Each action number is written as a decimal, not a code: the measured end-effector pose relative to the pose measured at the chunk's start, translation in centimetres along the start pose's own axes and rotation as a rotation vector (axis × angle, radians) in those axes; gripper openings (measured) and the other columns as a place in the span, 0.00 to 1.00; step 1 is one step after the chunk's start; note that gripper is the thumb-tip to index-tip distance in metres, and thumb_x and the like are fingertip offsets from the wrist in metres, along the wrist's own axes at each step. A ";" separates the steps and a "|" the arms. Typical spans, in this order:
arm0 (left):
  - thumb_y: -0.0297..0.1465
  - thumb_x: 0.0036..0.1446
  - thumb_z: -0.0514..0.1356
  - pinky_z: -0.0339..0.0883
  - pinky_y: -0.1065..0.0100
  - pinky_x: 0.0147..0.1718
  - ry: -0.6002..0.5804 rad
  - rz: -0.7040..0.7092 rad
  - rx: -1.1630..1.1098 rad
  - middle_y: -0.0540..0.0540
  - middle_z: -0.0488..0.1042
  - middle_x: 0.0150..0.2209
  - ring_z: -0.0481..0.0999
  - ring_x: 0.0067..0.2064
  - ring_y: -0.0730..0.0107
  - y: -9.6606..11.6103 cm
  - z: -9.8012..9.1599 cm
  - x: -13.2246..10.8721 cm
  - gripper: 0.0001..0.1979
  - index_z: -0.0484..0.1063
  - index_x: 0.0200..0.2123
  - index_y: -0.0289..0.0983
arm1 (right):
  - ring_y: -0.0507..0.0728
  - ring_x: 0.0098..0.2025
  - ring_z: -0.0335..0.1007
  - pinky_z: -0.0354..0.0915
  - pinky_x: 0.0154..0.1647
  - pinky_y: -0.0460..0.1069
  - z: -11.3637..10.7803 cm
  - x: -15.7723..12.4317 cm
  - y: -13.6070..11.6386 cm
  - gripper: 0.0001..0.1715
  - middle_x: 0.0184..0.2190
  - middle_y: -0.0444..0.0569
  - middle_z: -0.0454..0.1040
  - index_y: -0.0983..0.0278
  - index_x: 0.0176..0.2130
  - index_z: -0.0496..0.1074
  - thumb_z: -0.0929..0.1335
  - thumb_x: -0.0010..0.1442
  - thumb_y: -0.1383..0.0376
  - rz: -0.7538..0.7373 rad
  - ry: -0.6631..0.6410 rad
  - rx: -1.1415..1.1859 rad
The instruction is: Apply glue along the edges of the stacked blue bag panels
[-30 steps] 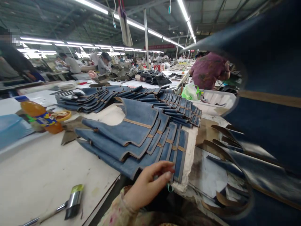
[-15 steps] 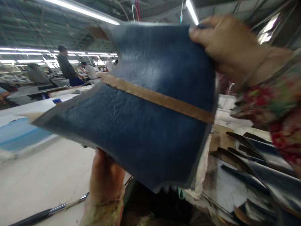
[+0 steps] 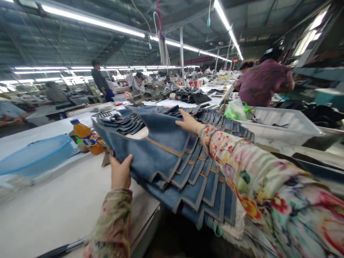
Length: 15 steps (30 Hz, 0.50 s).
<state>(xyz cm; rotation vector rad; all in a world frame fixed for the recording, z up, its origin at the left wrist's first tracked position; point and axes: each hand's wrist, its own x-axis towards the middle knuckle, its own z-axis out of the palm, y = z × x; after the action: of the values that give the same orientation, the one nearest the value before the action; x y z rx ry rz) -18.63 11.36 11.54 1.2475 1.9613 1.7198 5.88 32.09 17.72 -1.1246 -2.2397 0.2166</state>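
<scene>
A blue leather panel [image 3: 145, 145] with a brown strip across it and a curved cut-out lies over a fanned stack of similar blue panels [image 3: 212, 182]. My left hand [image 3: 120, 172] grips its near left edge, thumb on top and the other fingers hidden underneath. At the panel's far right corner, my right hand [image 3: 189, 123] rests with thumb and forefinger stretched apart, touching the leather. The panel's left part stands slightly raised above the table.
An orange drink bottle [image 3: 87, 136] and a blue plastic sheet [image 3: 40, 152] are on the white table [image 3: 67, 200] at left. A pen [image 3: 63, 249] lies near the front. A white bin [image 3: 285, 123] stands at right, near a person in purple [image 3: 264, 80].
The blue panel has come down from in front of the camera onto the stack. My right hand has lowered and its fingers have opened; my left still holds the edge.
</scene>
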 end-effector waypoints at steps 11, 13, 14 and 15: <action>0.37 0.55 0.57 0.55 0.57 0.60 -0.131 -0.189 0.073 0.35 0.53 0.65 0.59 0.63 0.56 -5.2 0.5 0.2 0.38 0.46 0.66 0.36 | 0.58 0.48 0.66 0.61 0.52 0.52 7.5 -14.3 -1.8 0.14 0.42 0.54 0.72 0.66 0.44 0.71 0.62 0.64 0.60 -0.110 -0.291 -0.165; 0.38 0.55 0.57 0.51 0.52 0.62 -0.115 -0.129 0.239 0.32 0.54 0.63 0.56 0.64 0.50 -5.0 0.3 0.3 0.38 0.49 0.65 0.32 | 0.59 0.47 0.66 0.62 0.49 0.53 7.2 -14.4 -2.2 0.16 0.42 0.55 0.71 0.65 0.42 0.71 0.61 0.64 0.57 -0.091 -0.295 -0.254; 0.39 0.55 0.58 0.48 0.50 0.62 -0.089 -0.083 0.326 0.29 0.52 0.64 0.53 0.65 0.47 -4.6 0.1 0.2 0.38 0.50 0.65 0.30 | 0.60 0.46 0.66 0.63 0.48 0.53 7.2 -14.4 -2.4 0.17 0.42 0.55 0.71 0.65 0.42 0.70 0.61 0.64 0.55 -0.082 -0.296 -0.291; 0.39 0.55 0.58 0.46 0.48 0.62 -0.049 -0.029 0.405 0.27 0.47 0.65 0.49 0.66 0.43 -4.1 0.0 -0.1 0.39 0.50 0.64 0.28 | 0.60 0.46 0.66 0.63 0.47 0.54 7.2 -14.5 -2.5 0.19 0.42 0.56 0.71 0.65 0.42 0.70 0.61 0.64 0.54 -0.075 -0.292 -0.317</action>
<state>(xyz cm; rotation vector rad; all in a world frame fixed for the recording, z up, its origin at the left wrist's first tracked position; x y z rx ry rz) -20.30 11.53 7.83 1.3575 2.3617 1.3017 6.43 20.28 6.42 -1.2316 -2.6396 -0.0090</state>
